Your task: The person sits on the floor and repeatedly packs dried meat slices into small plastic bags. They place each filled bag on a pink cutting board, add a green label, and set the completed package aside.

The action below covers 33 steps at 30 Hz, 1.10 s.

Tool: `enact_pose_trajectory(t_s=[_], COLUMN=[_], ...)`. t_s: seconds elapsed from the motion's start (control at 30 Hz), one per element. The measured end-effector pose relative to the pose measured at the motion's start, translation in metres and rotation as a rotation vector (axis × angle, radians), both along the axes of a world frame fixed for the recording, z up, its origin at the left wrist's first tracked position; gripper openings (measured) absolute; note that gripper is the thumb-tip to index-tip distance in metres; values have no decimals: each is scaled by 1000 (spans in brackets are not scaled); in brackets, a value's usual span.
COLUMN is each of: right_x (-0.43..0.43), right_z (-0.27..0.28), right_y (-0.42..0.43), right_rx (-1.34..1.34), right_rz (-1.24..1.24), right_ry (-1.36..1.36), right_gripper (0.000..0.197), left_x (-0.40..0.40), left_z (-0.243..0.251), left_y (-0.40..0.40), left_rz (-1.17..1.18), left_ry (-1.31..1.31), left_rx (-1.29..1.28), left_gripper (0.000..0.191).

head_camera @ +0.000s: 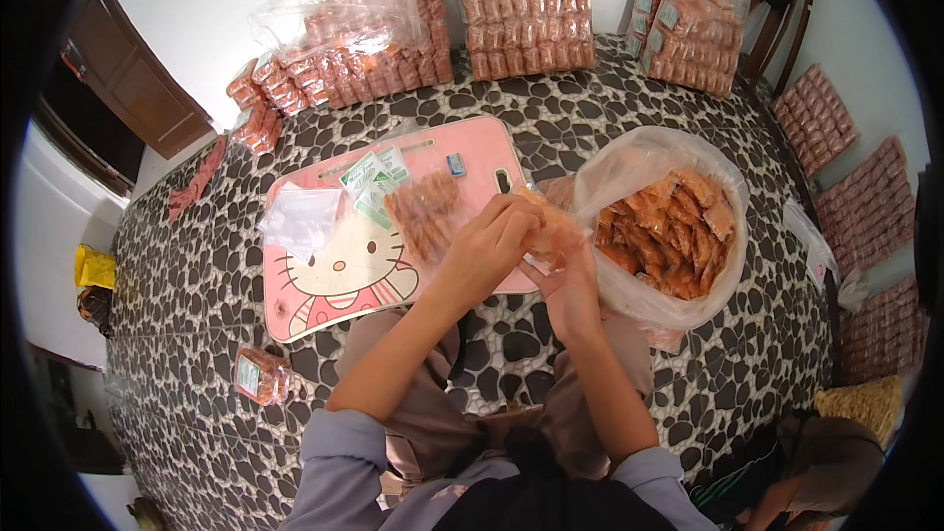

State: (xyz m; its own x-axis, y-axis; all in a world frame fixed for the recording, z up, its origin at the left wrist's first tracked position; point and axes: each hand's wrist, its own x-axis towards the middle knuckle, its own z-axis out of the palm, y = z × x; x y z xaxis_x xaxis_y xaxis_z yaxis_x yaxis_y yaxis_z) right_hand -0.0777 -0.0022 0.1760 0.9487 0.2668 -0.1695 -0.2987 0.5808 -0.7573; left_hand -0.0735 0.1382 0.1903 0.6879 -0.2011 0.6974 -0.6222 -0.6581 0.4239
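My left hand (509, 230) and my right hand (568, 273) hold a clear plastic bag of orange-brown snack packets (549, 225) between them, above the right edge of a pink cartoon-cat table (398, 295). On the table top lies another filled clear bag (424, 214), left of my hands. Green-and-white printed labels (369, 177) and a stack of clear empty bags (302, 217) rest further left. A small blue box (456, 164) sits near the far side. Close by my right hand stands a large open plastic sack (730, 295) full of small brown packets (664, 236).
Stacked packs (523, 15) line the far wall, with a plastic-covered pile (361, 44) beside them. More packs (866, 199) lean along the right wall. A labelled pack (262, 376) lies on the patterned floor at left. Another person (818, 464) is at lower right.
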Motion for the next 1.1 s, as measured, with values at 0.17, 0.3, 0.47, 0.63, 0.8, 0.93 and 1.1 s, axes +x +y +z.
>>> enact_pose_trajectory(t_s=[0.17,0.3,0.47,0.63,0.8,0.93,1.1], right_x=[1,3,7,-4,-13,-14,-13], right_z=[-2,-4,-4,-2,-4,-5,0], right_y=[-1,-3,-6,0,8,25,31], right_rx=[-39,-18,-198,-577,-808,-954,-907], right_rz=[88,109,-139,-234,-84,-228,-224], right_ry=[-13,46,-170,-582,-768,-1006,-905], right_gripper=[42,40,48,51,60,59,47], left_x=[-8,-12,-1,-4,0,3,-5], left_z=[-2,-3,-7,-11,-20,-33,-45], left_y=[2,4,10,7,2,12,34], left_rz=[-6,-67,-283,-298,-444,-255,-303], left_ry=[187,153,97,707,805,898,753], left_rx=[-66,-78,-242,-1257,-1396,-1380,-1561], left_gripper=[36,39,48,63,61,58,51])
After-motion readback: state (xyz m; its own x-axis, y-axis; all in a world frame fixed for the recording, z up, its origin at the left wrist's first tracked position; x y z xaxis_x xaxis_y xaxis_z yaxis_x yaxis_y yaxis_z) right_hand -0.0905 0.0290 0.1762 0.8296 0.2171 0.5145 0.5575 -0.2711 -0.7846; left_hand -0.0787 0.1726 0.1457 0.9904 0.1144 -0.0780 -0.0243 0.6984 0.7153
